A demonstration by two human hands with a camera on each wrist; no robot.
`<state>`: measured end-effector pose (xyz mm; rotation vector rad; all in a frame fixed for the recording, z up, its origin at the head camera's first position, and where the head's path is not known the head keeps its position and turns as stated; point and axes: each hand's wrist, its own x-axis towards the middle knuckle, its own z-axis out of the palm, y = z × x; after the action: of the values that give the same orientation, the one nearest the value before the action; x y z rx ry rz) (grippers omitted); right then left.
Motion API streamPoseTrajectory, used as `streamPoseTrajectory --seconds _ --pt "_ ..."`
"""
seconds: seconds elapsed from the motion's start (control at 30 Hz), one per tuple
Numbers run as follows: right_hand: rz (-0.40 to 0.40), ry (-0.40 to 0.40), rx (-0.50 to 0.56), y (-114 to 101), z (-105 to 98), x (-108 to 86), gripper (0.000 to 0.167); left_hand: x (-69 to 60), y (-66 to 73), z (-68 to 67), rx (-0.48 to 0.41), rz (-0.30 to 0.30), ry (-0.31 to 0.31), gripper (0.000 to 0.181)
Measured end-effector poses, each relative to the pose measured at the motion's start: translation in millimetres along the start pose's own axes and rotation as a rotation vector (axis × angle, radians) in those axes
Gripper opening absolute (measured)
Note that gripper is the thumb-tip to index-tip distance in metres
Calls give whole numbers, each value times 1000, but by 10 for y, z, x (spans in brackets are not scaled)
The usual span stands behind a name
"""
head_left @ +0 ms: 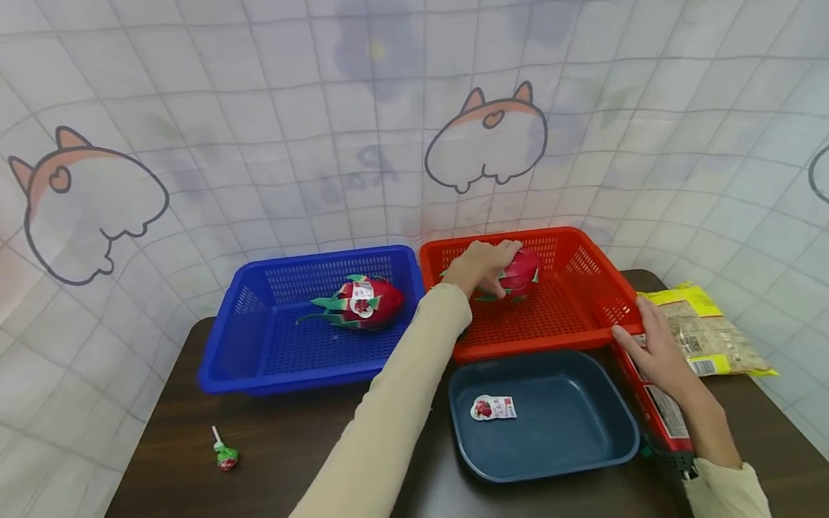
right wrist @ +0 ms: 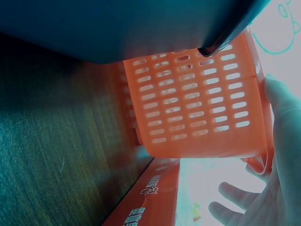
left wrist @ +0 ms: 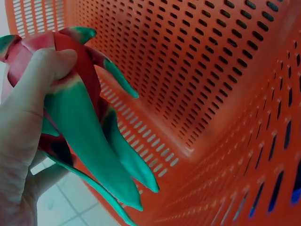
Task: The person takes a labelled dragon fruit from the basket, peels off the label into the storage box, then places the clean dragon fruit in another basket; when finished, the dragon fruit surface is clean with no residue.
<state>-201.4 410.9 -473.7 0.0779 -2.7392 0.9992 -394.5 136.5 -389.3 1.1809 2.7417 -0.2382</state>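
Observation:
In the head view my left hand reaches into the red basket and grips a dragon fruit. The left wrist view shows the thumb bent over the red skin of that fruit, its long green leaves hanging beside the basket's slotted wall. My right hand rests at the basket's near right corner, thumb and a finger touching the rim. Other fingers of it stretch out loosely past the corner in the right wrist view. A second dragon fruit lies in the blue basket on the left.
A dark blue tray holding a small paper label stands before the red basket. Right of it are a red box and a yellow-clear packet. A green-wrapped lollipop lies front left. A patterned cloth hangs behind the table.

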Motion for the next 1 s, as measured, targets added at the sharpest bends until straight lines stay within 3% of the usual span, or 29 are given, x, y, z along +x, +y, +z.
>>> streamPoseTrajectory --seconds 0.27,0.4,0.5,0.73,0.83,1.0 --pt "2 14 9 -15 35 15 82 -4 -20 39 -96 -43 -38 101" --pt "-3 12 4 -23 29 0 81 0 -3 77 -164 -124 -68 102" --pt "1 9 -5 -30 28 -12 82 16 1 117 -200 -151 -77 101" --pt "8 -1 -12 -36 12 -3 83 36 3 165 -159 -123 -66 90" --pt "4 1 -16 -50 -16 12 82 20 20 149 -160 -153 -86 94" --pt "0 -8 -23 -45 -32 7 81 -118 99 84 -201 -217 -122 89"
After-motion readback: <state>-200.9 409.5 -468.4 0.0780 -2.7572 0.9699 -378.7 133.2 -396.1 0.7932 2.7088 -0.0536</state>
